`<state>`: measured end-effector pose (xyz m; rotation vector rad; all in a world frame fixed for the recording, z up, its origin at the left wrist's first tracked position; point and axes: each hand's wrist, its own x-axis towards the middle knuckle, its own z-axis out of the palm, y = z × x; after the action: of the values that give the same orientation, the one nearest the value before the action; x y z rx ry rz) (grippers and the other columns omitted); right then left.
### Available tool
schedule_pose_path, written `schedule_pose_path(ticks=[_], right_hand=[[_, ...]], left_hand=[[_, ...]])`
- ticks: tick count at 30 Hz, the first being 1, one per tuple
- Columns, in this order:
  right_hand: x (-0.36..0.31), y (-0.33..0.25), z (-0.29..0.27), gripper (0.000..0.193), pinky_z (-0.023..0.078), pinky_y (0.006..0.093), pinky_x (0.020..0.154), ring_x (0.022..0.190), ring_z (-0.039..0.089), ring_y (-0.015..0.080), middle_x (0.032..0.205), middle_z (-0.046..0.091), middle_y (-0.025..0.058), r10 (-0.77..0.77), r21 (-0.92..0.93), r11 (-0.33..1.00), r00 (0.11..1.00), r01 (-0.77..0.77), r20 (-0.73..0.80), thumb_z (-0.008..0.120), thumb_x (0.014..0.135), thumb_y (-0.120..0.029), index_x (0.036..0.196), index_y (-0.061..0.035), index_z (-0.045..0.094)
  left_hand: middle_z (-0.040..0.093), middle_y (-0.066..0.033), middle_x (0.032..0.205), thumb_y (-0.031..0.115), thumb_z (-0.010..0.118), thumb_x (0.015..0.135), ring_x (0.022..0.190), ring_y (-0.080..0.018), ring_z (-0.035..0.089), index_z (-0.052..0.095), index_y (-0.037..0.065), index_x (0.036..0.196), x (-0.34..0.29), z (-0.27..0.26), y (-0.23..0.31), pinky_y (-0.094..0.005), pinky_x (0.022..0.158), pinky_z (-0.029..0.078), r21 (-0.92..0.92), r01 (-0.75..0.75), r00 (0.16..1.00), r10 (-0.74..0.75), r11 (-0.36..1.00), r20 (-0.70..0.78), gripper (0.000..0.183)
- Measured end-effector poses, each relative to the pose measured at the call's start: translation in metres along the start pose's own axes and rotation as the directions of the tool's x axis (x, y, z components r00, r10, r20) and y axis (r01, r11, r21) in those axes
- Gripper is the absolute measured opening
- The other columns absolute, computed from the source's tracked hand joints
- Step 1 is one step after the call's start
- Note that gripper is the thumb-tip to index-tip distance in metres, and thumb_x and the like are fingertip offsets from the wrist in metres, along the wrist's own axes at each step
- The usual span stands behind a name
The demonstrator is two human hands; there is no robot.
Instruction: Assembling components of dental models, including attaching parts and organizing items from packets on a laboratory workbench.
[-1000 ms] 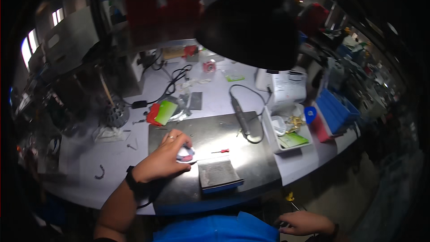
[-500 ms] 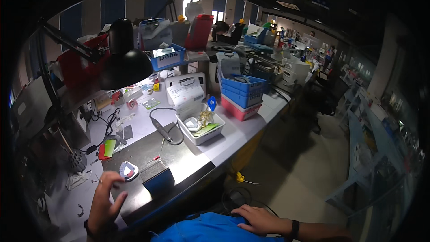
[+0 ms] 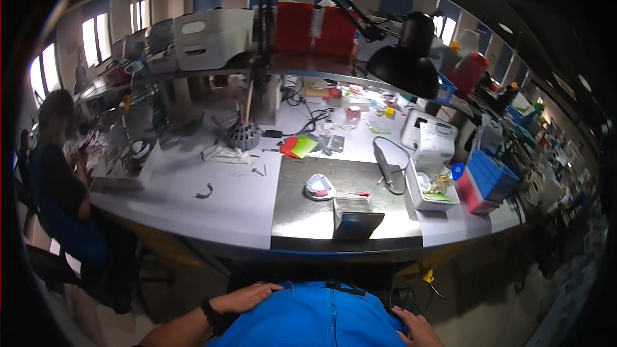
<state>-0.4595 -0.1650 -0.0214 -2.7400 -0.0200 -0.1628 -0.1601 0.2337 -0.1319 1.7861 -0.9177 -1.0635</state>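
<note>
My left hand (image 3: 252, 297) lies flat on the left side of my blue garment (image 3: 308, 318), fingers stretched and holding nothing. At the garment's right side rests my right hand (image 3: 416, 329), its fingers apart and nothing seen in them. Both are below the bench edge, away from the tools. On the metal work plate (image 3: 295, 218) sits a white and blue dental cast (image 3: 319, 187) with a pinkish-red part. Beside it, at the plate's front edge, stands an open dark box (image 3: 360, 223) with a small red-tipped tool (image 3: 360, 194) behind it.
A corded grey handpiece (image 3: 387, 167) lies right of the cast, near a white basket (image 3: 432, 200) and stacked blue bins (image 3: 491, 177). A black lamp (image 3: 405, 67) hangs above. Left are a dark curved piece (image 3: 204, 191), a tool holder (image 3: 241, 136) and a seated person (image 3: 61, 180).
My view has swung left. My left hand has moved from beside the cast down onto my garment. My right hand stays low at my right side.
</note>
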Motion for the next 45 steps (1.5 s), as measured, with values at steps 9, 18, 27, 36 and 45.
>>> schedule_pose_path(ticks=[9,18,27,36,45], right_hand=[[-0.063,0.089,0.036,0.025,0.058,0.031,0.082,0.099,0.07,0.0166,0.109,0.07,0.0067,0.612,0.776,0.34,0.752,-0.531,0.246,0.067,0.103,-0.013,0.126,-0.004,0.062],[-0.005,-0.027,-0.009,0.015,0.053,0.0506,0.076,0.093,0.067,0.0475,0.098,0.07,0.025,0.398,0.257,0.864,0.9,-0.432,0.176,0.067,0.091,-0.011,0.101,-0.0006,0.061],[-0.02,0.002,0.032,0.053,0.062,0.0392,0.078,0.087,0.08,0.03,0.092,0.078,0.0162,0.573,0.413,0.748,0.82,-0.52,-0.004,0.089,0.086,-0.042,0.112,-0.002,0.066],[0.008,0.019,0.012,0.029,0.059,0.0292,0.072,0.077,0.076,0.0153,0.085,0.078,0.01,0.605,0.533,0.634,0.789,-0.561,0.11,0.085,0.092,-0.026,0.102,-0.0015,0.073],[0.025,0.004,-0.013,0.027,0.053,0.0403,0.095,0.105,0.064,0.0291,0.112,0.066,0.0099,0.211,0.177,0.958,0.973,-0.225,0.092,0.077,0.094,-0.025,0.116,-0.0079,0.075]], left_hand=[[0.063,-0.0324,0.141,0.052,0.045,0.112,0.129,-0.0444,0.063,0.049,0.002,0.153,0.04,-0.01,0.006,-0.0462,0.109,0.05,0.238,0.204,0.975,-0.219,0.95,0.041,0.065],[0.073,-0.0297,0.107,0.053,0.045,0.112,0.1,-0.0445,0.072,0.067,-0.001,0.119,0.063,-0.02,0.02,-0.0485,0.088,0.057,0.489,0.132,0.978,-0.194,0.862,0.078,0.059],[0.066,-0.0236,0.133,0.03,0.053,0.112,0.124,-0.0411,0.064,0.056,0.002,0.144,0.074,-0.028,0.092,-0.046,0.106,0.051,0.44,-0.26,0.954,0.157,0.86,0.257,0.042],[0.06,-0.0216,0.141,0.035,0.053,0.113,0.136,-0.0365,0.056,0.052,0.002,0.15,0.173,0.033,0.177,-0.0435,0.115,0.046,0.062,-0.501,0.725,0.38,0.863,0.574,0.049],[0.062,-0.0221,0.13,0.026,0.063,0.107,0.119,-0.0404,0.063,0.067,-0.003,0.127,0.204,0.071,0.187,-0.0458,0.101,0.053,0.194,-0.678,0.567,0.336,0.709,0.752,0.036]])
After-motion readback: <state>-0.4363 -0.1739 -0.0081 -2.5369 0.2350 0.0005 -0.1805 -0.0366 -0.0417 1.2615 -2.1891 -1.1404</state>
